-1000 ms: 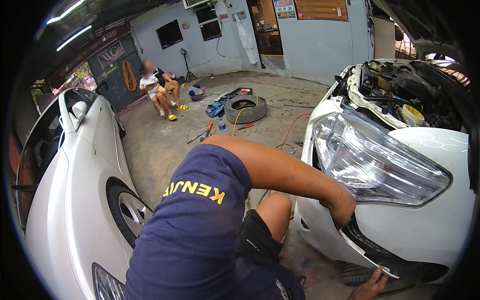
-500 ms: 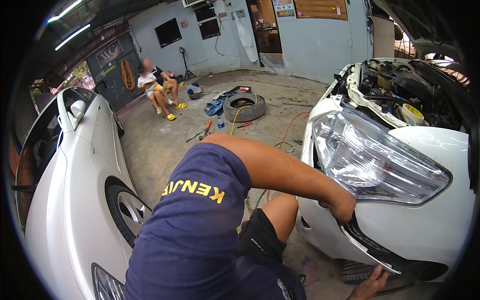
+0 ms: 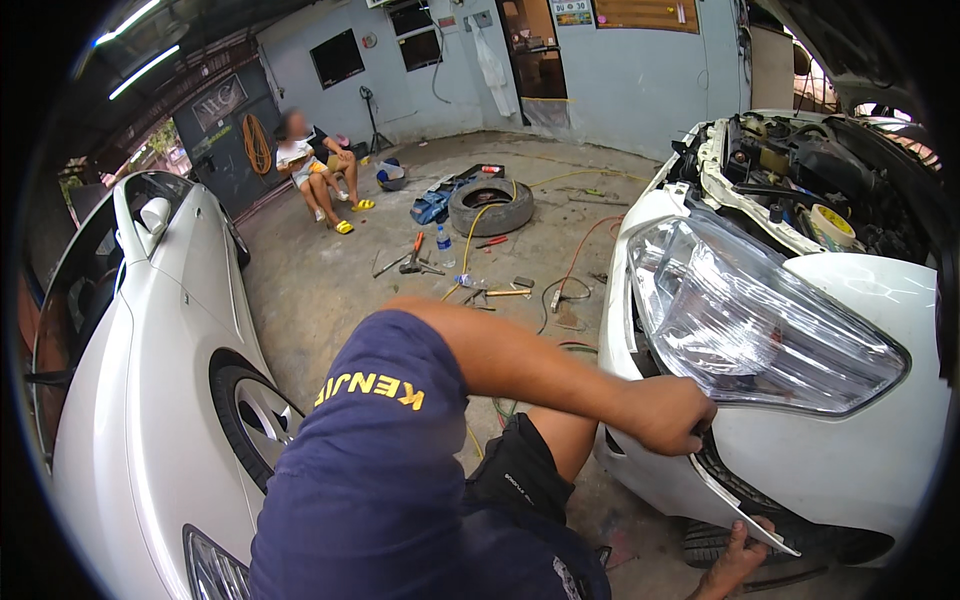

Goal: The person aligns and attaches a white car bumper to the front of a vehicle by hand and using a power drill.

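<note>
My left hand (image 3: 672, 414) is a curled fist at the upper edge of a white car's front bumper (image 3: 650, 470), just under the clear headlight (image 3: 750, 320); its fingertips are partly hidden. Lower down, my right hand (image 3: 738, 562) grips the bumper's bottom corner between thumb and fingers. A dark gap separates the bumper's edge from the white fender (image 3: 830, 460). Part of the front tire (image 3: 705, 542) shows below the bumper. My left arm, in a navy sleeve, reaches across the view.
The raised hood exposes the engine bay (image 3: 800, 180), with a tape roll (image 3: 832, 226) on it. Another white car (image 3: 150, 370) stands at left. On the floor lie a loose tire (image 3: 490, 207), a hammer (image 3: 510, 292), a bottle (image 3: 444, 246) and hoses. Two people (image 3: 320, 170) sit farther back.
My left wrist has turned and its elbow has shifted left, uncovering the hammer on the floor. The right hand still holds the bumper's corner, having moved slightly left.
</note>
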{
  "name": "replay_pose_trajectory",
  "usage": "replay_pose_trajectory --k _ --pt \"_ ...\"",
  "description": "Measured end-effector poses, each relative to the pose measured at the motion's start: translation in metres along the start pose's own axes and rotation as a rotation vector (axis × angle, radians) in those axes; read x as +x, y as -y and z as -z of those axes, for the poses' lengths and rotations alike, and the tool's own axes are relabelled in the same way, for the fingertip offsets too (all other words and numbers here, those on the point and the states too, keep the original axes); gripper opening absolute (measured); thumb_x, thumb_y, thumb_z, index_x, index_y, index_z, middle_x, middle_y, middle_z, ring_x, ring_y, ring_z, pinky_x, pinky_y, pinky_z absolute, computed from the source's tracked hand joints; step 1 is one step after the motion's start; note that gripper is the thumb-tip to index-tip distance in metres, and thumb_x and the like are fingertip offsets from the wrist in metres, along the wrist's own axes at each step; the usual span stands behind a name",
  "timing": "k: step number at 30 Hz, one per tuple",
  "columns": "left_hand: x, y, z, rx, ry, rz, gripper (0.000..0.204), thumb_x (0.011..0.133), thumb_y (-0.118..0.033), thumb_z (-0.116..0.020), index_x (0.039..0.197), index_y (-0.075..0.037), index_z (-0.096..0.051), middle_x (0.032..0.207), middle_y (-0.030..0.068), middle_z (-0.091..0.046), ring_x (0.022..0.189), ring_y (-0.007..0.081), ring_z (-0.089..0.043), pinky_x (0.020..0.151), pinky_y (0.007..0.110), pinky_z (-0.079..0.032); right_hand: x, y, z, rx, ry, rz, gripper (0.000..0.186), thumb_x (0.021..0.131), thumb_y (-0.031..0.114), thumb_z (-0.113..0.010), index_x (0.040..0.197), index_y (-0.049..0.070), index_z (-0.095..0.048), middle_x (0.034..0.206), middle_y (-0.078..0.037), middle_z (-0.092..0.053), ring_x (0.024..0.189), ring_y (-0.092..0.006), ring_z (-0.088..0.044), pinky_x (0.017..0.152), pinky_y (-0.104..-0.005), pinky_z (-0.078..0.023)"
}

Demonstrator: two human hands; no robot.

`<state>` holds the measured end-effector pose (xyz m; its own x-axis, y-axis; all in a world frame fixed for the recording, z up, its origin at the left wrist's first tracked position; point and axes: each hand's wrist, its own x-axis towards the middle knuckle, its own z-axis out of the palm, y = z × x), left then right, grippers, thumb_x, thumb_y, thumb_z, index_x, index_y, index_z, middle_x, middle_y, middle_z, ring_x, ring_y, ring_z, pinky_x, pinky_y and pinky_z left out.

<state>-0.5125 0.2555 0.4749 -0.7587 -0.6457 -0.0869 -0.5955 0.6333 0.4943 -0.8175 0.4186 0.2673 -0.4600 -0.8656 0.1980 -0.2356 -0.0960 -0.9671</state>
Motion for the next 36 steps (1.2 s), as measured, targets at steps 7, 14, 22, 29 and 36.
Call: replay_pose_trajectory --k 7,14,22,29,36 --pt "-0.087 0.038 -0.052 0.258 -0.645 -0.142 0.097 0.090 -0.051 -0.086 0.158 0.004 -0.046 0.157 0.0266 -0.052 0.148 0.0508 -0.047 0.119 0.060 -0.045 -0.003 -0.026 -0.008 -0.153 -0.271 -0.053 0.055 0.096 0.032 -0.088 0.112 -0.019 -0.077 0.101 -0.027 -0.080 0.090 -0.0347 -0.070 0.088 -0.0498 -0.056" --pt "-0.075 0.077 -0.115 -0.180 -0.654 0.260 0.159 0.086 -0.073 -0.086 0.168 0.013 0.021 0.174 0.0503 -0.006 0.165 0.0618 -0.014 0.137 0.058 -0.018 0.005 -0.013 -0.013 -0.085 -0.345 -0.126 0.063 0.094 0.039 -0.091 0.107 -0.021 -0.075 0.100 -0.030 -0.079 0.086 -0.0350 -0.068 0.085 -0.0520 -0.055" --pt "-0.034 0.084 -0.149 -0.186 -0.698 0.468 0.166 0.085 -0.079 -0.081 0.162 0.015 0.033 0.174 0.0473 0.016 0.166 0.0604 0.011 0.138 0.060 -0.005 0.000 -0.002 -0.015 0.100 -0.309 -0.156 0.054 0.100 0.028 -0.079 0.134 -0.011 -0.065 0.128 -0.021 -0.070 0.112 -0.0294 -0.068 0.100 -0.0436 -0.057" --pt "-0.012 0.091 -0.159 -0.238 -0.830 0.218 0.171 0.082 -0.078 -0.085 0.160 0.011 0.038 0.172 0.0454 0.025 0.165 0.0614 0.013 0.136 0.065 -0.002 -0.009 -0.021 -0.003 0.052 -0.360 -0.069 0.039 0.091 0.028 -0.090 0.110 0.004 -0.067 0.105 -0.003 -0.058 0.093 -0.0150 -0.057 0.083 -0.0311 -0.049" --pt "-0.005 0.087 -0.158 -0.413 -0.876 0.188 0.173 0.078 -0.072 -0.092 0.163 0.009 0.036 0.174 0.0408 0.016 0.167 0.0534 0.002 0.136 0.060 -0.008 0.004 -0.006 -0.012 0.100 -0.327 0.012 0.039 0.095 0.030 -0.090 0.109 0.006 -0.062 0.092 -0.001 -0.060 0.077 -0.0127 -0.057 0.070 -0.0285 -0.047"
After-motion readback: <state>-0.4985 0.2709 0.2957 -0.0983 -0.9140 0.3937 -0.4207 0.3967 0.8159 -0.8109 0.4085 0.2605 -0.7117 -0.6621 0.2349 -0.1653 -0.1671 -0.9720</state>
